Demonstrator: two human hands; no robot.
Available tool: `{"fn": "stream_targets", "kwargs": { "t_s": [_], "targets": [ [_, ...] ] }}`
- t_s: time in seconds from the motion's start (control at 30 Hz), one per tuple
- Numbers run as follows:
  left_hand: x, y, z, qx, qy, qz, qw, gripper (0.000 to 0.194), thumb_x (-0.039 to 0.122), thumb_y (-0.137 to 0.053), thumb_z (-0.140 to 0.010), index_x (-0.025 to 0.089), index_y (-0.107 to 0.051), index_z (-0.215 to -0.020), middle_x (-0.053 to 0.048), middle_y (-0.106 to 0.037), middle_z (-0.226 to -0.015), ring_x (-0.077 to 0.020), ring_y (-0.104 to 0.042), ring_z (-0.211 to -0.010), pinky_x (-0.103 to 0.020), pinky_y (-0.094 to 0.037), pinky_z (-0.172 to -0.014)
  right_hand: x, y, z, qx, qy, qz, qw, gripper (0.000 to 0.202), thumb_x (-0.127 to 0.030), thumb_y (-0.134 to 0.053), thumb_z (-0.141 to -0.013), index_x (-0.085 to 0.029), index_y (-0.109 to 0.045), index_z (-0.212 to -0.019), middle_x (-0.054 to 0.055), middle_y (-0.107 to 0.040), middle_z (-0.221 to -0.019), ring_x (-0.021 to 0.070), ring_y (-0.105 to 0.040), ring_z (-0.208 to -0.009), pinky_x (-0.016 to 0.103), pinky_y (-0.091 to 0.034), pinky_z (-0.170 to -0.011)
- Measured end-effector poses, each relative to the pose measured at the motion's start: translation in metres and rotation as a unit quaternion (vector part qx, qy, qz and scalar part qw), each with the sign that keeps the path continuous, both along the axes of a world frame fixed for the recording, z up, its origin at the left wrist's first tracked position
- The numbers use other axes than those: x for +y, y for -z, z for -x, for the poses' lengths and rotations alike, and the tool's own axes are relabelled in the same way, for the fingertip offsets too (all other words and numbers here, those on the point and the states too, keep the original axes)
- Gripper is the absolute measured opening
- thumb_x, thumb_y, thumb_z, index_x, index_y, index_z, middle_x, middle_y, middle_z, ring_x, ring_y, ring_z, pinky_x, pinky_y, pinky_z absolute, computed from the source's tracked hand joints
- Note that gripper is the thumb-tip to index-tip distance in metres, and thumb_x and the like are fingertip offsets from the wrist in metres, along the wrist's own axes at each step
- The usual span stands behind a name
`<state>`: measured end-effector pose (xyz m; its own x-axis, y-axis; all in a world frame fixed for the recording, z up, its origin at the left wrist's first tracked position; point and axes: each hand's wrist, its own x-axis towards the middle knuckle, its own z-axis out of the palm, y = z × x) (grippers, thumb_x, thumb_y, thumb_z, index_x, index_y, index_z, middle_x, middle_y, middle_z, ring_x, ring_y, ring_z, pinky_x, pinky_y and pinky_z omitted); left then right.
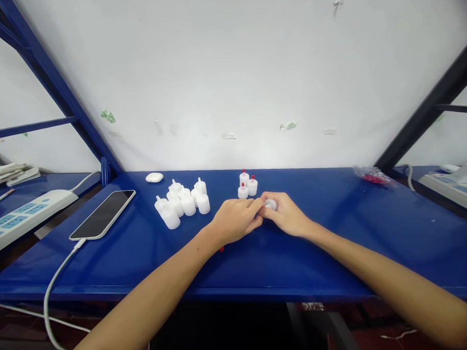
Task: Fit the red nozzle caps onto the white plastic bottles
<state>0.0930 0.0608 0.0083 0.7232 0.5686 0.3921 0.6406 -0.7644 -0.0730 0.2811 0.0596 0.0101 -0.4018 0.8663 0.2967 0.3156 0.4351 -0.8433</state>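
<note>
Red-tipped bottles (252,187): three, far centre.
Bare-tipped bottles (171,218): cluster, left.
Held bottle (271,203): centre, tip hidden; right hand (290,218) clamped on it.
Left hand (232,219): touching right, grip can't tell.

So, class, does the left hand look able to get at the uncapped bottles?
Probably yes: only bare tabletop lies between the left hand and the uncapped bottles, though it is busy against the right hand.
</note>
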Motion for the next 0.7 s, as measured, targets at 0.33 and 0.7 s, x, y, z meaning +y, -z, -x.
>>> {"fn": "stream_targets", "kwargs": {
  "t_s": [0.33,0.7],
  "targets": [
    [0.001,0.007,0.0,-0.009,0.014,-0.029,0.999,0.022,0.027,-0.037,-0.103,0.018,-0.056,-0.108,-0.003,-0.072,-0.086,-0.019,-0.069,-0.074,-0.028,-0.047,-0.061,0.001,-0.001,-0.004,-0.022,-0.006,-0.011,1.0,0.012,-0.025,-0.054,-0.078,-0.018,-0.055,-0.07,-0.003,-0.055,-0.061,0.0125,-0.045,-0.057,0.026,-0.034,-0.055],
    [0.026,-0.026,0.017,-0.16,-0.157,-0.009,0.974,0.024,0.031,-0.038,-0.101,0.02,-0.058,-0.093,-0.004,-0.07,-0.08,-0.0189,-0.065,-0.071,-0.029,-0.039,-0.061,0.021,0.019,-0.014,-0.022,0.072,-0.013,0.997,0.025,-0.042,-0.045,-0.095,-0.022,-0.053,-0.107,-0.007,-0.043,-0.064,0.0127,-0.039,-0.057,0.025,-0.033,-0.056]
  ]
}}
